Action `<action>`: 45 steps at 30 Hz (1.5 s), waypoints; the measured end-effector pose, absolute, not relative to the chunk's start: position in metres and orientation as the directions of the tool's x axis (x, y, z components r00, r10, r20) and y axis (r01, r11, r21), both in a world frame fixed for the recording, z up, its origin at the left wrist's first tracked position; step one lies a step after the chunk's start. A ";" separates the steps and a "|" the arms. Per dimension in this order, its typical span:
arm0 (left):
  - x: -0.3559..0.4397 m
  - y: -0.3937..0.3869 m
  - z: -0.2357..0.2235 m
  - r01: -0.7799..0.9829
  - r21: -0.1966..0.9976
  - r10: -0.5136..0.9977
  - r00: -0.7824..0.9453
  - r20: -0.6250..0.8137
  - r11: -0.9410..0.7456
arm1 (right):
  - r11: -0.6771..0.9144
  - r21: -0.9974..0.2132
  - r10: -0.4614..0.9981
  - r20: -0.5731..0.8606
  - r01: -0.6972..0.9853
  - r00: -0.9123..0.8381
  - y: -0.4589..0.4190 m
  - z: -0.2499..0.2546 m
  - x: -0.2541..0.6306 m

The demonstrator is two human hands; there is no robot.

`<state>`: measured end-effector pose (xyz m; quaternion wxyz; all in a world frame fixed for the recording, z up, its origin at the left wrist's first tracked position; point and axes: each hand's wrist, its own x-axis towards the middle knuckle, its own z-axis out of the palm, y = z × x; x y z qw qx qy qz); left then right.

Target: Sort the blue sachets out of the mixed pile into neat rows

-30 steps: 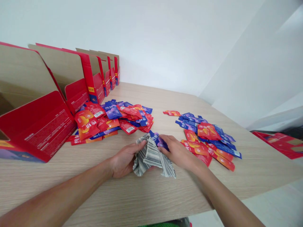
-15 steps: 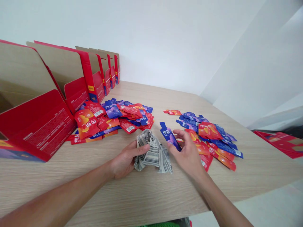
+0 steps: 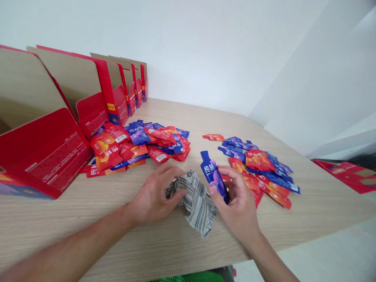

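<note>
1. Several red boxes (image 3: 53, 156) stand open in a row along the left side and upper left of the frame. Nothing among them seems different from half a second ago, apart from a small shift of the whole view.
2. One mixed heap of red and blue sachets (image 3: 138, 145) lies in front of the boxes, left of the centre. It looks unchanged too.
3. The left hand (image 3: 155, 192), just left of the middle, has changed its hold. Earlier its thumb lay flat upon the cloth; now the thumb and fingers are curved and parted around the cloth's left edge. Whether they press on it, I cannot tell.
4. The striped cloth (image 3: 199, 207), at the lower centre, has sunk and now hangs or lies lower, toward the bottom of the frame.
5. One blue sachet (image 3: 213, 174), right of the centre, is pinched between the thumb and fingers of the right hand (image 3: 241, 203). It now stands more upright, narrow neck up. It is no longer wrapped by the cloth, as it was one second ago; its lower end is just beside it. In my judgement, the handling of this sachet with the cloth is paused or finished.
6. A second group of sachets (image 3: 260, 162) is spread at the right of the frame, behind the right hand, and looks the same as before.
</note>
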<state>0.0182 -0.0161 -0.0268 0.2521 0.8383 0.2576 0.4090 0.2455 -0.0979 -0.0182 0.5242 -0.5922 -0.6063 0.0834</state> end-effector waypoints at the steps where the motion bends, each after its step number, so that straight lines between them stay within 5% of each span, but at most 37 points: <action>1: 0.017 -0.016 -0.026 0.225 0.601 0.598 0.590 0.543 -0.767 | 0.296 -0.690 0.800 0.557 0.661 0.223 -0.097 -0.020 0.244; 7: 0.022 -0.014 -0.034 0.193 0.604 0.539 0.701 0.467 -0.773 | 0.363 -0.480 0.876 0.468 0.798 -0.117 -0.095 -0.037 0.234; 13: 0.021 -0.010 -0.036 0.215 0.651 0.578 0.703 0.414 -0.728 | 0.407 -0.376 0.869 0.439 0.832 -0.227 -0.104 -0.031 0.233; 19: 0.019 -0.009 -0.031 0.172 0.652 0.542 0.727 0.422 -0.738 | 0.412 -0.475 0.901 0.337 0.778 -0.272 -0.121 -0.010 0.244; 25: 0.019 -0.009 -0.032 0.130 0.610 0.463 0.776 0.429 -0.782 | 0.156 -0.837 0.943 0.285 0.525 0.173 -0.117 0.004 0.263; 27: 0.019 -0.011 -0.034 0.103 0.593 0.430 0.788 0.441 -0.798 | 0.130 -0.894 0.954 0.231 0.429 0.192 -0.109 -0.004 0.263; 34: 0.021 -0.016 -0.035 0.091 0.531 0.385 0.792 0.475 -0.842 | 0.328 -0.545 0.881 0.472 0.772 -0.042 -0.097 -0.032 0.253; 39: 0.020 -0.016 -0.037 0.112 0.503 0.383 0.791 0.476 -0.857 | 0.409 -0.528 0.887 0.423 0.744 -0.187 -0.108 -0.022 0.253; 45: 0.024 -0.021 -0.038 0.076 0.507 0.349 0.811 0.470 -0.858 | 0.263 -0.589 0.963 0.206 0.764 -0.172 -0.115 0.010 0.281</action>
